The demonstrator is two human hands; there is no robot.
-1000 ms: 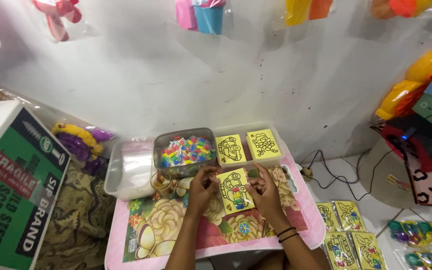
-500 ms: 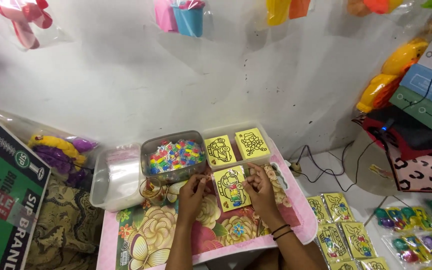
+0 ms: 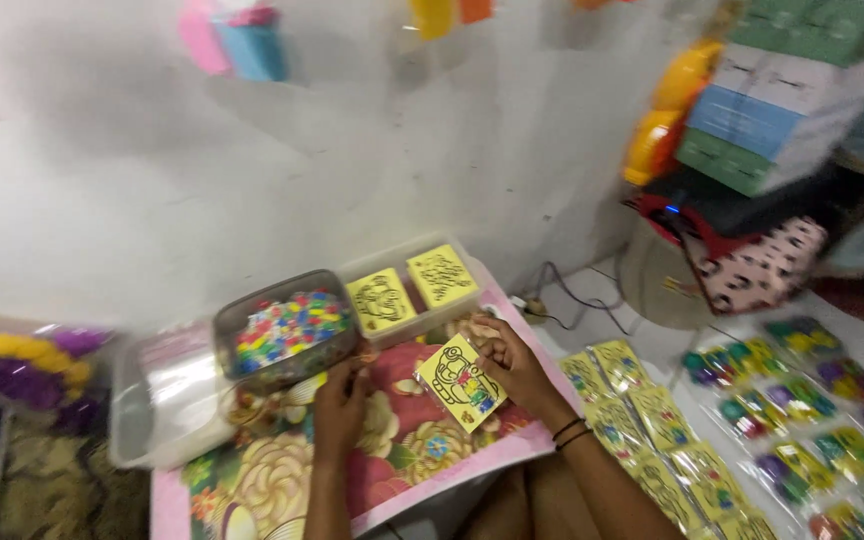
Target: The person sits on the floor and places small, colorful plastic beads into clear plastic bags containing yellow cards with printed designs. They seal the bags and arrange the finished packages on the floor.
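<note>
Head view: our right hand (image 3: pixel 512 362) pinches yellow card (image 3: pixel 460 381) at its upper right edge, fingers closed on it, card tilted over floral tray (image 3: pixel 252 490) middle. Our left hand (image 3: pixel 340 405) rests curled on tray, nothing visibly held. Bead tub (image 3: pixel 287 328) at tray's far edge; two more cards (image 3: pixel 412 288) beside it.

White plastered wall (image 3: pixel 432 150) behind, evenly lit, coloured toys hanging along its top. Pale tiled floor (image 3: pixel 642 340) to the right with a dark cable (image 3: pixel 572 295) running across it. Stacked green and blue boxes (image 3: pixel 782 90) stand at upper right
</note>
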